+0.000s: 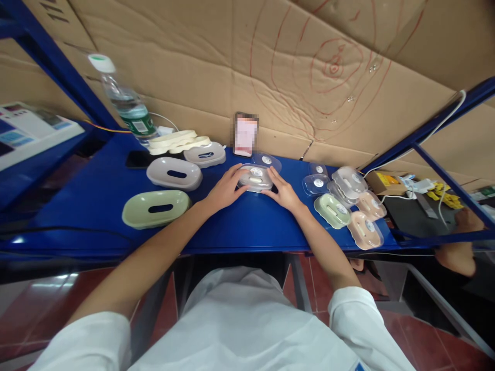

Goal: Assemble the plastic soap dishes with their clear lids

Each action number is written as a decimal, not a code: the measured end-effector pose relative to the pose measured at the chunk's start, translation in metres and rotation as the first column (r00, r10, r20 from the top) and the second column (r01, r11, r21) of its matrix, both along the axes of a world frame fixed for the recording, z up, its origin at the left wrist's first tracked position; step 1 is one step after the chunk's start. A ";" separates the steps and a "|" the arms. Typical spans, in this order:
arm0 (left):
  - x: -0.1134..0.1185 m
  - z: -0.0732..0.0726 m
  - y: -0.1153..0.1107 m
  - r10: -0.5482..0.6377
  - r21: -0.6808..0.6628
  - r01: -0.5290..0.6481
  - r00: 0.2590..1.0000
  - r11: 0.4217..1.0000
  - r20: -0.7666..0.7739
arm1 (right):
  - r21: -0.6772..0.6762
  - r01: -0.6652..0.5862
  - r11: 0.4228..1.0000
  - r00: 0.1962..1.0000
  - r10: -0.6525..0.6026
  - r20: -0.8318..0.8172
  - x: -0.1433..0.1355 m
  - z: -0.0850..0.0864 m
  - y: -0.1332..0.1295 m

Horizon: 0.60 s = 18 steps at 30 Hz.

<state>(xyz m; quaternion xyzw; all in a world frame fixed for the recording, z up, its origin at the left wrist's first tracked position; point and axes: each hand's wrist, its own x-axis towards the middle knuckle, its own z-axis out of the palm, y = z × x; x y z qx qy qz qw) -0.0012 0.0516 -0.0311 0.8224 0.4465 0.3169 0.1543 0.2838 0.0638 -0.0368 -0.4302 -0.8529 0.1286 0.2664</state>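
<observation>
A pale grey soap box [255, 181] with a clear lid and a round white sticker sits on the blue table [240, 221]. My left hand [227, 189] is curved against its left end, and my right hand [284, 191] holds its right end, thumbs at the near side. Just behind it lies a loose clear lid [273, 162] with a sticker. To the left are a green soap box base [157, 208] and a grey soap box base [174, 173], each with a slot. At right, lidded boxes include a green one [332, 210] and a peach one [365, 230].
A phone [245, 136] leans on the cardboard wall [201, 62]. A water bottle [131, 111] and stacked cream pieces [180, 141] stand at back left. Clear lids [315, 183] lie right of centre. Blue metal posts flank the table; another person's arm [458, 255] shows at far right.
</observation>
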 end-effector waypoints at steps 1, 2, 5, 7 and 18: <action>0.000 0.000 0.000 -0.010 0.005 0.010 1.000 1.000 0.005 | -0.006 0.016 1.000 1.000 -0.016 0.017 0.001 0.001 0.000; 0.000 0.000 0.000 -0.017 0.008 0.017 1.000 1.000 0.009 | -0.010 0.028 1.000 0.999 -0.028 0.030 0.002 0.002 -0.001; -0.001 -0.001 0.002 -0.024 0.014 0.024 1.000 1.000 0.019 | -0.001 0.027 1.000 0.999 -0.027 0.040 0.002 0.003 -0.001; -0.001 -0.001 0.003 -0.027 0.012 0.027 0.999 1.000 0.020 | 0.012 0.006 1.000 1.000 -0.006 0.030 0.001 0.002 0.000; 0.000 0.004 -0.004 -0.036 -0.034 0.037 0.999 0.999 0.010 | 0.007 -0.052 0.999 0.998 0.053 -0.016 0.001 0.001 -0.001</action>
